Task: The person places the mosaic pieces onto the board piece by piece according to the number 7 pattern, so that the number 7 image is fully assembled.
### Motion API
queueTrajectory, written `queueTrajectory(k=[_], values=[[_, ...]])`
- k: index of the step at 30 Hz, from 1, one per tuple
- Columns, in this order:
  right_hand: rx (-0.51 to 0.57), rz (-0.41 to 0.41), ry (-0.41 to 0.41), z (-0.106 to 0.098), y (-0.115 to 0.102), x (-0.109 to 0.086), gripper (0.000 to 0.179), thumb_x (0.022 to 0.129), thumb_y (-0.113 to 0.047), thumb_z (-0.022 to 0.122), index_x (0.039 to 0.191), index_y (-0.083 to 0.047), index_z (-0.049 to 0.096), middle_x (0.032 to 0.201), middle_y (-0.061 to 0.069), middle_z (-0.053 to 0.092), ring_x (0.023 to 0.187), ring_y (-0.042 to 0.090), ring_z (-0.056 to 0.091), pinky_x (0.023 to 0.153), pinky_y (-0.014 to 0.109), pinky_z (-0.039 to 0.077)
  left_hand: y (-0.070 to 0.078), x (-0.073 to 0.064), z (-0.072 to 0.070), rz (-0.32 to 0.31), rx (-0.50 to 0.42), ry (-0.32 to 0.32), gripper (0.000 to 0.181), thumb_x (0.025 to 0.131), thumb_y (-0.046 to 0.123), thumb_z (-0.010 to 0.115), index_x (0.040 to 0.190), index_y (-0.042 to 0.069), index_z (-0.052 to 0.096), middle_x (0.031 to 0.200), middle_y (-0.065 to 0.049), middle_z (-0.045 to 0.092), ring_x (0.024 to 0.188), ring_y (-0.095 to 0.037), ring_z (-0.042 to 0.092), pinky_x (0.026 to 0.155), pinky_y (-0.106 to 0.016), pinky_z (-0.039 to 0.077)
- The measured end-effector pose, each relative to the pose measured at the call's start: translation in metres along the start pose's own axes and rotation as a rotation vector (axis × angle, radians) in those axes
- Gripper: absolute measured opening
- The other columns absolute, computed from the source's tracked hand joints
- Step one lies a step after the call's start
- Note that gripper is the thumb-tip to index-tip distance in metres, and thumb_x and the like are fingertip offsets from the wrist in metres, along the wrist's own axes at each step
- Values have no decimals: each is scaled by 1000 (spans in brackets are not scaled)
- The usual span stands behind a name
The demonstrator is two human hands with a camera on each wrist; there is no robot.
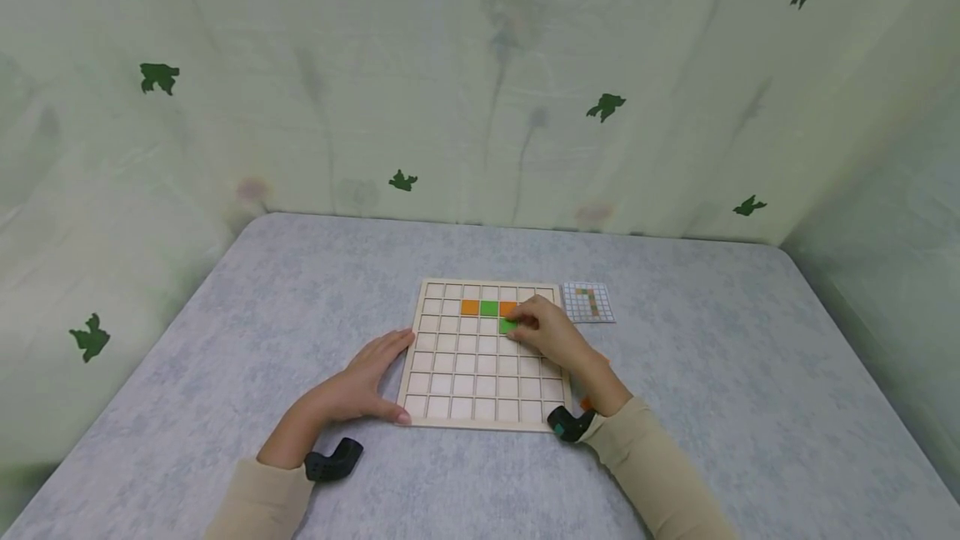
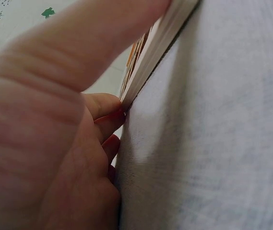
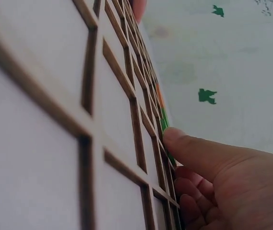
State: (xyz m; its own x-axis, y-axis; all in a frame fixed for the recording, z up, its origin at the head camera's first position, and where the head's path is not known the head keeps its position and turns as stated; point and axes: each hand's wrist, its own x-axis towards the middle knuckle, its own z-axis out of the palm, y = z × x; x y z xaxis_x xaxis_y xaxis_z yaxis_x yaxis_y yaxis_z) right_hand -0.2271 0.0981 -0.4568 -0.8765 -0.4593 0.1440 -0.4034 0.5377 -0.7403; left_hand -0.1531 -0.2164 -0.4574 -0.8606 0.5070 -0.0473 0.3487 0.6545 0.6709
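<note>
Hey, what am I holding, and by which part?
Your right hand pinches a green tile near its right side; your left hand touches the grid board along its left side.

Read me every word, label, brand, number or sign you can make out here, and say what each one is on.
None: no lettering or number can be read in any view.
Small card: a grid with coloured squares; any fine print is too small to read.
Grid board: no readable text.
Right black wrist device: a teal mark, too small to make out.
</note>
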Motion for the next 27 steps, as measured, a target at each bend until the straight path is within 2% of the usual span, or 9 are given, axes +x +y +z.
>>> queueTrajectory(k=[7, 12, 15, 21, 27], values=[[26, 57, -32, -13, -14, -5, 36, 82, -16, 67, 116, -7, 60, 105, 5, 55, 92, 18, 50, 78, 32, 43, 0, 0, 1, 6, 4, -7, 114, 58, 54, 77, 143, 3, 19, 146, -17, 15, 132, -36, 8, 99, -58, 12], [57, 10, 26, -33, -24, -16, 46, 81, -18, 67, 123, -6, 54, 116, 10, 53, 101, 25, 50, 85, 39, 42, 1, 0, 0, 11, 0, -3, 114, 58, 54, 77, 143, 3, 19, 146, -17, 15, 132, -36, 8, 99, -58, 12], [38, -8, 64, -44, -26, -28, 48, 81, -20, 67, 124, -8, 53, 117, 11, 53, 102, 27, 50, 86, 42, 42, 1, 0, 0, 7, -3, -2, 114, 58, 53, 77, 143, 3, 19, 146, -16, 15, 132, -35, 8, 100, -57, 12], [-19, 11, 100, -59, -17, -53, 48, 80, -18, 68, 124, -6, 52, 116, 10, 54, 103, 25, 49, 86, 43, 41, 1, -1, -1, 13, 2, 2, 114, 58, 53, 77, 143, 3, 19, 146, -16, 15, 132, -35, 9, 99, -57, 12], [-72, 30, 108, -63, 3, -76, 46, 79, -13, 69, 120, -2, 54, 112, 9, 55, 98, 23, 51, 83, 40, 43, -1, -1, 0, 12, 3, 1, 114, 59, 53, 77, 143, 3, 19, 146, -16, 16, 132, -35, 9, 100, -57, 13]])
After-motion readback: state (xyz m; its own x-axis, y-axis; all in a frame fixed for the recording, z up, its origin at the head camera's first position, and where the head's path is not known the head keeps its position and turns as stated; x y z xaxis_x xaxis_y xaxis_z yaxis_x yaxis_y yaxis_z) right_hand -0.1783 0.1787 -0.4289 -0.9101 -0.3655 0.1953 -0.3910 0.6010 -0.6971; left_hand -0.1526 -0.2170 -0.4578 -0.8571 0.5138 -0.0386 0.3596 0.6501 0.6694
